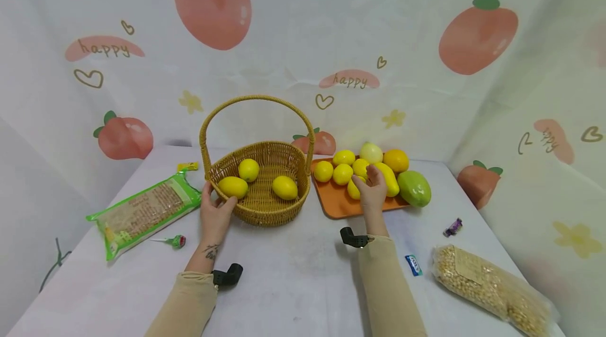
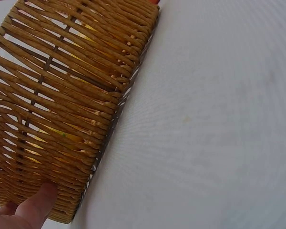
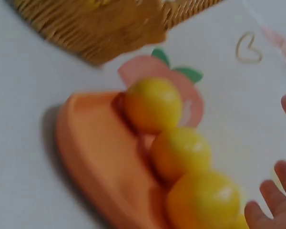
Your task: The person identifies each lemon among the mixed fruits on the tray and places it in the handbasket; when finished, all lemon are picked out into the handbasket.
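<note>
My left hand (image 1: 215,218) rests against the left side of a wicker basket (image 1: 265,216) with a tall handle, its thumb touching the outer weave in the left wrist view. Three lemons (image 1: 285,188) lie inside. My right hand (image 1: 374,195) hovers over an orange tray (image 1: 338,211), fingers spread and holding nothing, partly covering a yellow fruit (image 1: 354,190). Several more lemons (image 1: 323,171) sit on the tray's left and middle. Beside them are an orange (image 1: 396,160), a pale round fruit (image 1: 371,152), a long yellow fruit (image 1: 391,182) and a large green fruit (image 1: 414,189).
Left of the basket lie a green-edged food packet (image 1: 147,213), a lollipop (image 1: 177,242) and a small yellow wrapper (image 1: 188,166). A purple-wrapped candy (image 1: 453,227), a blue-wrapped candy (image 1: 413,265) and a bag of pale kernels (image 1: 487,287) lie at the right. A printed cloth backs the table.
</note>
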Available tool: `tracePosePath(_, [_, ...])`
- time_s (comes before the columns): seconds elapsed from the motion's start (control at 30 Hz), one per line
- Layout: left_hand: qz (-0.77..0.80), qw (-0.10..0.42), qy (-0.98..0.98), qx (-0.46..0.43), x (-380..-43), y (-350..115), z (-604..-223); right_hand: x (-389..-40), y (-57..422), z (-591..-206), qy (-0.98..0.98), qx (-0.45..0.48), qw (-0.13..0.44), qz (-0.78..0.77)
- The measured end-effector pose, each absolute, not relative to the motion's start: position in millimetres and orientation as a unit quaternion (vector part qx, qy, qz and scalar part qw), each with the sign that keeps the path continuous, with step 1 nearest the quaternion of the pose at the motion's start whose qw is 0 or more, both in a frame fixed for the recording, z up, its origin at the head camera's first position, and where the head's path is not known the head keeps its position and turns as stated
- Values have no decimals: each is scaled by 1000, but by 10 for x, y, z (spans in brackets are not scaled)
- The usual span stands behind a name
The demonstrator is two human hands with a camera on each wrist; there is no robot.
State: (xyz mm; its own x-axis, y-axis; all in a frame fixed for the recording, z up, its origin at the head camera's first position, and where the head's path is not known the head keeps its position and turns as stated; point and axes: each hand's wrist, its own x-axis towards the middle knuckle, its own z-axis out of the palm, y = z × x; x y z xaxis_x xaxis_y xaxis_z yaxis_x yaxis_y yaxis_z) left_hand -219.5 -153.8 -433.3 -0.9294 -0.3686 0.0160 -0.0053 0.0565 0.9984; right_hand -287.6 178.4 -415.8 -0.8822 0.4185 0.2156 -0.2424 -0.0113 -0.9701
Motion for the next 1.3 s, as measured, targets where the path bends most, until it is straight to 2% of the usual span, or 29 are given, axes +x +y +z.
tracePosePath(0.23, [-678, 139, -710, 129, -2195, -1538, -4345, -3003, 1829, -4409, -674, -131, 211, 696])
tracePosePath(0.57, [-683, 143, -706, 122, -2184, -1534, -4331, -3101, 1744, -4385, -734, -194, 152, 633])
tracePosePath(0.77, [-681, 145, -707, 126, -2191, -1529, -4328, -3124, 1765, -4418, -758, -195, 145, 606])
tracePosePath(1.0, [-677, 147, -711, 118, -2175, -1522, -4315, -3035, 1865, -4296, -771, -144, 139, 604])
tracePosePath(1.17, [-677, 141, -712, 120, -2164, -1519, -4302, -2953, 1885, -4062, -779, -56, 98, 617])
tracePosePath(1.3, [-676, 139, -713, 122, -2166, -1524, -4305, -2912, 1839, -3919, -762, 28, 42, 646])
